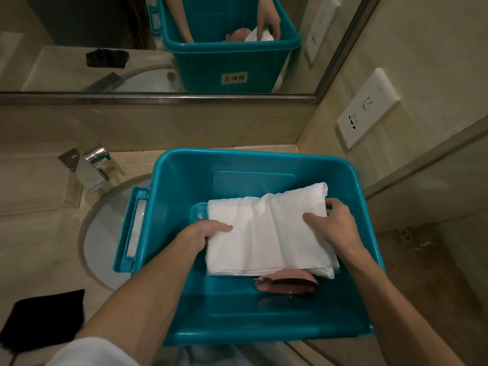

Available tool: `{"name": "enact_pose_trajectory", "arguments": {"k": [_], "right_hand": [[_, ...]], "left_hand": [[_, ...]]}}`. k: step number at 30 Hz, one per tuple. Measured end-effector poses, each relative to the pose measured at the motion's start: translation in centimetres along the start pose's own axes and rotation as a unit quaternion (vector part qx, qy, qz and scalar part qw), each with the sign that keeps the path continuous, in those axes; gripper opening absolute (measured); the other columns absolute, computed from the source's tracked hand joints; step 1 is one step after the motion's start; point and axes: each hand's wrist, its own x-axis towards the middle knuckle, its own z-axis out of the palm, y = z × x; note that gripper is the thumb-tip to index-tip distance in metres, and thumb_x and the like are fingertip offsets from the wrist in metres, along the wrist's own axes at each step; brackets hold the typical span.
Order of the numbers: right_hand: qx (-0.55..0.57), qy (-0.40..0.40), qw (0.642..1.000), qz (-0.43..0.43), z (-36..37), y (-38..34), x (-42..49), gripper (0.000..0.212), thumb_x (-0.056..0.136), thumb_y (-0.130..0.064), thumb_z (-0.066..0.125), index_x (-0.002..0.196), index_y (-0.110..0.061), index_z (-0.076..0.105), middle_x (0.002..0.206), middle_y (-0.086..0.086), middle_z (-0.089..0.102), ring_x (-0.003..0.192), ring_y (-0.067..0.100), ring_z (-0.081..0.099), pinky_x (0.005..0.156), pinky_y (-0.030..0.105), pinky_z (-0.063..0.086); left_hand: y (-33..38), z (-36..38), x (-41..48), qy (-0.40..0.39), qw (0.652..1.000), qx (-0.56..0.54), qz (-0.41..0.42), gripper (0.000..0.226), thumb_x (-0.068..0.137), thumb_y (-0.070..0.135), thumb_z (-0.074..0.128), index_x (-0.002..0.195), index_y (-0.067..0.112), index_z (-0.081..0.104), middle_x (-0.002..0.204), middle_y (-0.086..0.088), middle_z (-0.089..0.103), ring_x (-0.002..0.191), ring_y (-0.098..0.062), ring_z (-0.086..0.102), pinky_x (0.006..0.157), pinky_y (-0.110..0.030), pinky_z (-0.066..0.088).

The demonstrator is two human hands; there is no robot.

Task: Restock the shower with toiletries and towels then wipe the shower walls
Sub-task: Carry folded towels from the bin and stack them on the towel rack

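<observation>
Our left hand (208, 235) grips the left edge of the folded white cloth towel (264, 233), thumb on top. Our right hand (331, 221) clasps its right edge. Between our fingers, the towel lies inside the teal rectangular plastic bin (182, 180), partly covering a pink rounded plastic item (285, 281).

White folded towel (266, 233) lying flat inside teal bin (184, 170).
</observation>
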Motion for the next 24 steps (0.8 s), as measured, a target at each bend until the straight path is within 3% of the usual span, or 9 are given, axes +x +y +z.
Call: {"name": "enact_pose_trajectory", "arguments": {"k": [3,8,12,18,24], "right_hand": [[-0.017,-0.004,1.0,-0.007,0.1,0.1,0.0,0.045,0.078,-0.028,0.072,0.119,-0.019,0.055,0.099,-0.002,0.066,0.093,0.025,0.065,0.082,0.046,0.058],[-0.007,-0.024,0.999,-0.024,0.2,0.5,0.2,0.038,0.082,-0.024,0.07,0.114,-0.017,0.051,0.093,-0.005,0.059,0.091,0.025,0.061,0.078,0.043,0.054],[0.021,-0.04,0.998,-0.04,-0.1,0.6,0.2,0.037,0.082,-0.025,0.069,0.113,-0.019,0.049,0.095,-0.005,0.059,0.094,0.025,0.06,0.08,0.042,0.053],[0.118,-0.03,0.991,-0.049,-1.8,0.4,-1.0,0.04,0.077,-0.026,0.073,0.11,-0.025,0.051,0.102,-0.004,0.066,0.093,0.022,0.066,0.083,0.049,0.058],[0.245,0.011,0.968,-0.055,-3.9,-0.3,-3.9,0.037,0.078,-0.009,0.075,0.109,-0.02,0.057,0.097,0.004,0.075,0.086,0.025,0.073,0.077,0.047,0.061]], "left_hand": [[-0.2,0.2,-0.6,0.023,0.999,-0.014,0.034,0.018,0.084,0.004,0.078,0.091,0.008,0.062,0.097,-0.007,0.068,0.074,-0.018,0.063,0.059,-0.03,0.047],[-0.1,-0.9,-3.0,0.034,0.996,0.003,0.086,0.037,0.082,0.013,0.073,0.117,0.006,0.064,0.105,-0.01,0.075,0.093,-0.026,0.071,0.078,-0.032,0.057],[0.5,-2.0,-5.7,0.049,0.992,0.04,0.111,0.034,0.082,0.015,0.07,0.115,0.01,0.066,0.109,-0.01,0.074,0.089,-0.023,0.068,0.067,-0.029,0.052],[1.6,-4.0,-9.4,0.054,0.981,0.068,0.176,0.039,0.078,0.019,0.08,0.114,0.012,0.066,0.106,-0.002,0.077,0.105,-0.024,0.07,0.089,-0.04,0.056],[3.2,-5.2,-12.2,0.005,0.97,0.043,0.241,0.047,0.08,0.008,0.078,0.123,0.02,0.064,0.115,-0.007,0.075,0.113,-0.03,0.067,0.104,-0.048,0.049]]}}
